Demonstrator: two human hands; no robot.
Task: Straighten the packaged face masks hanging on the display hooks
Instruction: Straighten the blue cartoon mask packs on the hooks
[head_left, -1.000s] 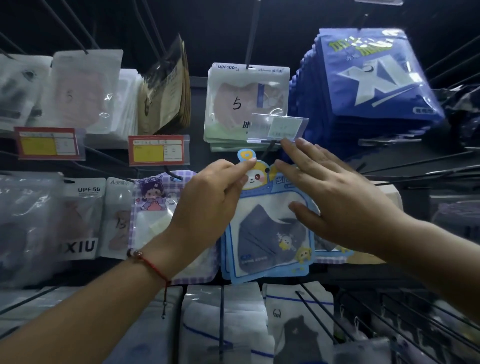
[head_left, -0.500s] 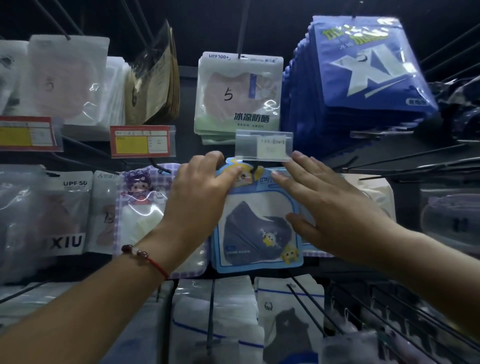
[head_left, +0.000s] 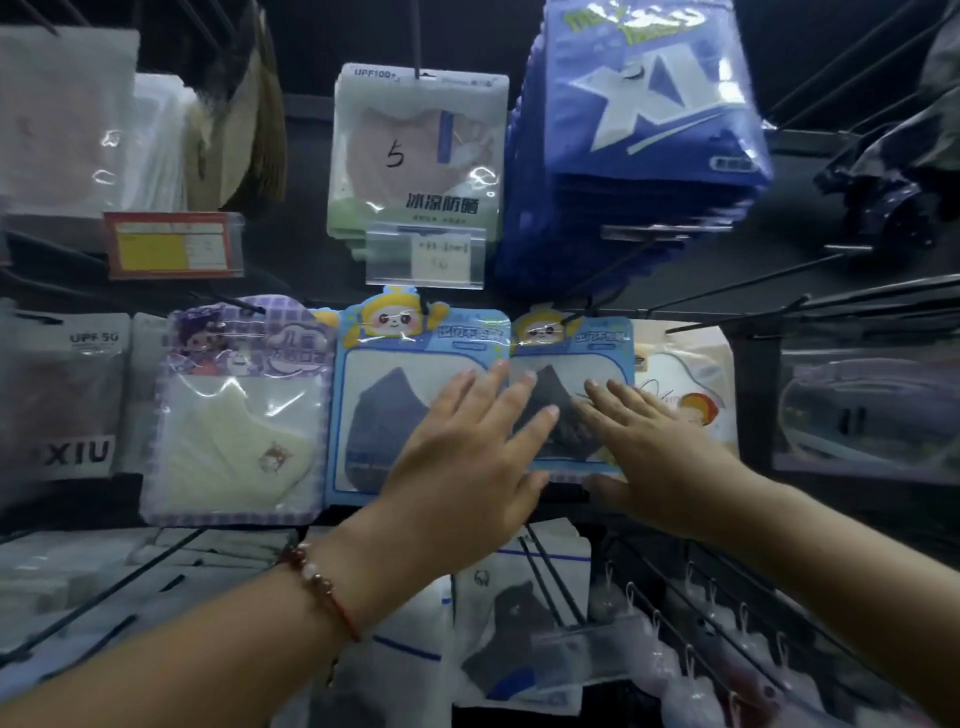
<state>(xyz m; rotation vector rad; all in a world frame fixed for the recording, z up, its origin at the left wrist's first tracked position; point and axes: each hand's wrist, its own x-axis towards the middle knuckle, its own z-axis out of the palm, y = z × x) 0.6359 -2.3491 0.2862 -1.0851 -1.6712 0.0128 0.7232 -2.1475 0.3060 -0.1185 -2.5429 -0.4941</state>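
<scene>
Two blue cartoon mask packs hang side by side in the middle row: the left blue pack (head_left: 384, 395) and the right blue pack (head_left: 576, 358), each with a dark mask inside. My left hand (head_left: 467, 457) lies flat with fingers spread over the seam between them. Flat on the right blue pack's lower right part rests my right hand (head_left: 654, 447), reaching onto the white cartoon pack (head_left: 685, 374). Neither hand grips anything. A purple checked pack (head_left: 239, 415) with a cream mask hangs to the left.
Above hang a green-white pack marked 5 (head_left: 415, 156), a clear price tag (head_left: 423, 257), a thick blue XL stack (head_left: 644, 130) and a red-yellow price label (head_left: 174, 244). Bare metal hooks (head_left: 727, 296) jut out at right. More packs (head_left: 514, 623) hang below.
Both hands let go of the blue pack's top and slid down and right, now lying flat on the packs. A second blue pack now shows beside the first. The view moved closer.
</scene>
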